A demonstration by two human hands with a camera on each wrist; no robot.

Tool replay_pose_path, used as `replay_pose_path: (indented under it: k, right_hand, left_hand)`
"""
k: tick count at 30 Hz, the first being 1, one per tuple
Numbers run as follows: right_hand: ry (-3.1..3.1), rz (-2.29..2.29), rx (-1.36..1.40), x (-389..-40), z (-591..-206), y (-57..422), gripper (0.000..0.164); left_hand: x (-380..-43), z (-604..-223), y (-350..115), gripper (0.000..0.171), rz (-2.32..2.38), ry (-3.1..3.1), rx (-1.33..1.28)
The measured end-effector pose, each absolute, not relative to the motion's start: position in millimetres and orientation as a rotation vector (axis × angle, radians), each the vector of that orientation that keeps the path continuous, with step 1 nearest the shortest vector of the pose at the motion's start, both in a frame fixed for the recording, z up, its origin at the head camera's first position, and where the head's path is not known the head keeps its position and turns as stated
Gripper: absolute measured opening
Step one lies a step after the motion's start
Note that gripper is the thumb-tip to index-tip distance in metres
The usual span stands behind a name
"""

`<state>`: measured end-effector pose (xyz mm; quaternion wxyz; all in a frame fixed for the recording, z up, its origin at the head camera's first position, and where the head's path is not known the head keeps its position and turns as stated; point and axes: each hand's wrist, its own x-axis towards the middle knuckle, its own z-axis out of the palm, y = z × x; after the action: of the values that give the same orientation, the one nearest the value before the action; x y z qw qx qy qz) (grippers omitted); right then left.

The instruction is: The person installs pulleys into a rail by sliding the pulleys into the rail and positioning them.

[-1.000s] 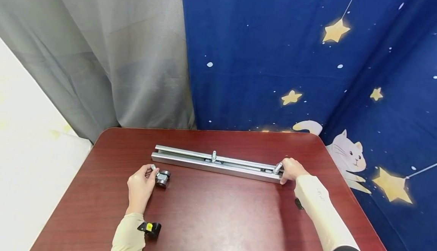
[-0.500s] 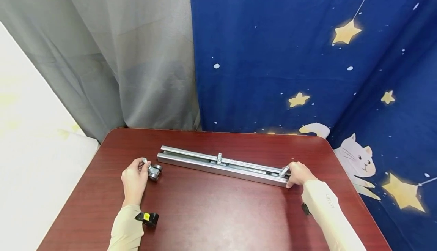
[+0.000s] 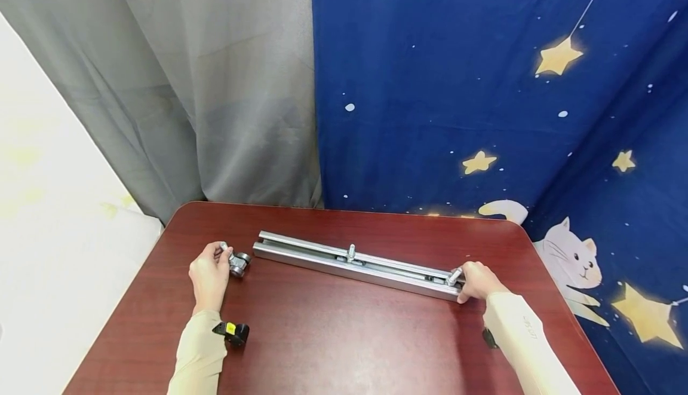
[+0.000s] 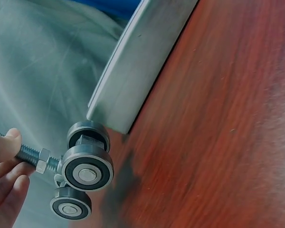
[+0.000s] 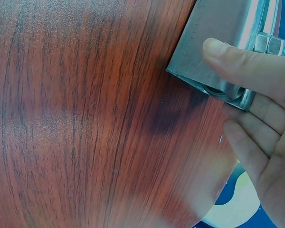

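Note:
A silver C-shaped metal rail lies slanted across the table, slot facing up. Two trolleys sit in its slot, their threaded bolts standing out: one bolt near the middle, another bolt at the right end. My left hand pinches the threaded bolt of a third roller trolley between thumb and fingers. That trolley's wheels point toward the rail's left end, just off it in the head view. My right hand grips the rail's right end, thumb on the near side wall and fingers around the far side.
The reddish-brown wooden table has rounded far corners. Behind it hang a grey curtain and a blue star-patterned curtain. A white surface lies to the left. A black wrist camera sits on the left sleeve.
My left hand has carried the trolley leftward and away from me, from in front of the rail to beside its left end. The right hand stays on the rail; the head view has shifted slightly.

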<state>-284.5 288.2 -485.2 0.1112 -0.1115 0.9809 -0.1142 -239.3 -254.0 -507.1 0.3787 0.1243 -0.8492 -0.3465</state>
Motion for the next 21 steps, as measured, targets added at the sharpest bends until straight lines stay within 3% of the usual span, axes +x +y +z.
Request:
replay_pose_path:
  k: [6, 21]
  right_hand:
    - [2.881, -0.337, -0.311, -284, -484, 288, 0.04]
    - [2.88, -0.364, -0.308, -283, -483, 288, 0.048]
  left_hand:
    - [-249, -505, -261, 0.016, -0.892, -2.199, 0.356]
    - [-277, -502, -263, 0.018, -0.914, -2.23, 0.327]
